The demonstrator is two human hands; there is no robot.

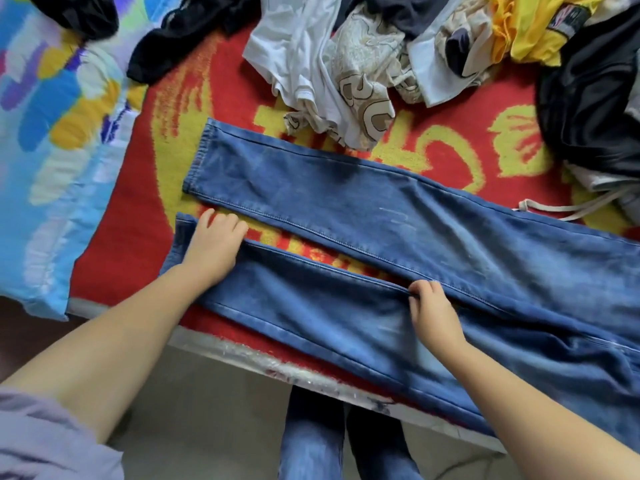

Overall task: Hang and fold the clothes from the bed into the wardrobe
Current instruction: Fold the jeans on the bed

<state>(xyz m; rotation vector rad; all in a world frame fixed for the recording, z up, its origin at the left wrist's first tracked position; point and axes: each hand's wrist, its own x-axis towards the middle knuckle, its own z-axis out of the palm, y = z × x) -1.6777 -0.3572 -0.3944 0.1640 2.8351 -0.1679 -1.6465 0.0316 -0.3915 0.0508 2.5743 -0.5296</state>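
Observation:
A pair of blue jeans (346,209) lies flat across the bed, legs stretched to the left and slightly apart. My left hand (213,247) rests on the near leg close to its hem, fingers curled at the leg's inner edge. My right hand (431,313) pinches the inner seam of the near leg at about mid-length. Beyond the jeans lies a heap of unfolded clothes: a white T-shirt (294,46), a beige patterned garment (363,98), a yellow garment (530,32) and black garments (588,98).
The bed carries a red and yellow blanket (145,202). A blue patterned pillow (52,150) lies at the left. More black clothing (180,36) sits at the back left. The bed's front edge (277,365) runs diagonally, with pale floor and my own legs below it.

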